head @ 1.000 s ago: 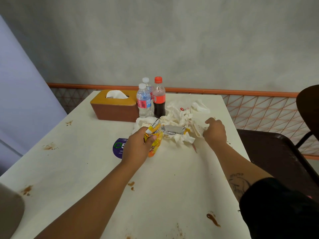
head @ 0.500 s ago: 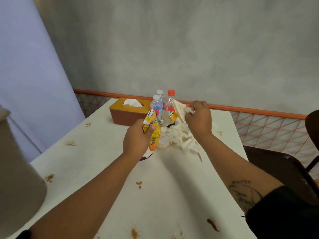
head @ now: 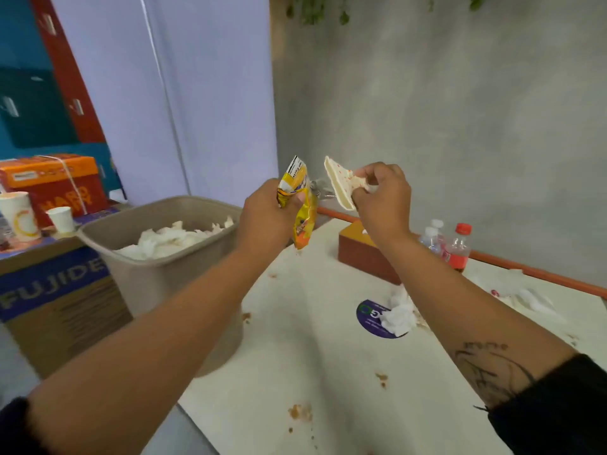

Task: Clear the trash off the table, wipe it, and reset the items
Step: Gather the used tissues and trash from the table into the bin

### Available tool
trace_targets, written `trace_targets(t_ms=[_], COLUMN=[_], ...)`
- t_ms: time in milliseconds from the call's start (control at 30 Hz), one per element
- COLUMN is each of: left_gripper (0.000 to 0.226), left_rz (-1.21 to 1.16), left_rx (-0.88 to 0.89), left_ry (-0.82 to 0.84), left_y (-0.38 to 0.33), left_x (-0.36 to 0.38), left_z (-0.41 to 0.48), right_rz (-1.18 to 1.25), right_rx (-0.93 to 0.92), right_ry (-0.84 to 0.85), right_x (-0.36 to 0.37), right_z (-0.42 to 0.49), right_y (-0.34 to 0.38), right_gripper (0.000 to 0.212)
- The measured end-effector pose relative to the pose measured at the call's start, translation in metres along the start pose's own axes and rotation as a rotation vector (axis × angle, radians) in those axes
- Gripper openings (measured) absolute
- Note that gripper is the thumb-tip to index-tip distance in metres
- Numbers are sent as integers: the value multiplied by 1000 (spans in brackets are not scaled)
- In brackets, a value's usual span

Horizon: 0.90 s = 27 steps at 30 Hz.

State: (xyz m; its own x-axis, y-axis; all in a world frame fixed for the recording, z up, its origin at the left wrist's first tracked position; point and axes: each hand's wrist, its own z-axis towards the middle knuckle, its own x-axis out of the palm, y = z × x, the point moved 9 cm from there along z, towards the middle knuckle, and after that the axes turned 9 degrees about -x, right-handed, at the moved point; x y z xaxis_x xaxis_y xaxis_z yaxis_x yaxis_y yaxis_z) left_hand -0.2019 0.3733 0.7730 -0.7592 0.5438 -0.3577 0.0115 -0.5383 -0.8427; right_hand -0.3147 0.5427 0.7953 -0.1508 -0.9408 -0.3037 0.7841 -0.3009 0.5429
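A: Yellow wrapper [head: 297,198]: clenched in left grip [head: 262,218], held up over desk [head: 328,372] corner, near bin [head: 147,284].
B: Right grip [head: 382,198]?
A: Pinching white paper scrap [head: 338,182], level with wrapper.
B: Elsewhere?
A: Crumpled tissue [head: 395,315] lying on desk, near tissue box [head: 364,254].

**One camera on the head**

There is just one view. It sits on the person's head and looks forward and down. The left hand [head: 266,215] and right hand [head: 382,198] are close up. Farther off are the table [head: 328,356] and bin [head: 157,280].
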Motion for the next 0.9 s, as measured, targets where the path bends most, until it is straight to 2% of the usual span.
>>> trace_targets(t_ms=[167, 267, 433, 533, 633, 700, 767, 833, 900], left_gripper=[15, 20, 18, 26, 59, 78, 75, 57, 40], left_rz=[43, 151, 257, 322, 409, 438, 417, 429, 497], left_rx=[-2, -19, -28, -52, -86, -72, -48, -33, -14], left_ry=[-114, -160, -192, -111, 68, 150, 165, 180, 258], left_y=[13, 34, 66, 85, 106, 110, 110, 111, 113], left_x=[-96, -140, -187, -194, -187, -182, -183, -183, -176], left_z=[20, 31, 44, 52, 56, 56, 57, 61, 62], right_rz=[113, 164, 78, 51, -19, -47, -78, -105, -116], right_rx=[-64, -96, -129, -122, -90, -76, -69, -54, -12], right_ry=[46, 110, 266, 378, 506, 513, 476, 469, 570], right_x=[70, 114, 179, 208, 230, 232, 229, 228, 234], right_z=[5, 0, -14, -23, -34, -37, -35, -33, -37], right_y=[77, 113, 151, 160, 158, 158, 160, 159, 158], right_gripper=[26, 26, 26, 25, 18, 11, 7, 10, 20])
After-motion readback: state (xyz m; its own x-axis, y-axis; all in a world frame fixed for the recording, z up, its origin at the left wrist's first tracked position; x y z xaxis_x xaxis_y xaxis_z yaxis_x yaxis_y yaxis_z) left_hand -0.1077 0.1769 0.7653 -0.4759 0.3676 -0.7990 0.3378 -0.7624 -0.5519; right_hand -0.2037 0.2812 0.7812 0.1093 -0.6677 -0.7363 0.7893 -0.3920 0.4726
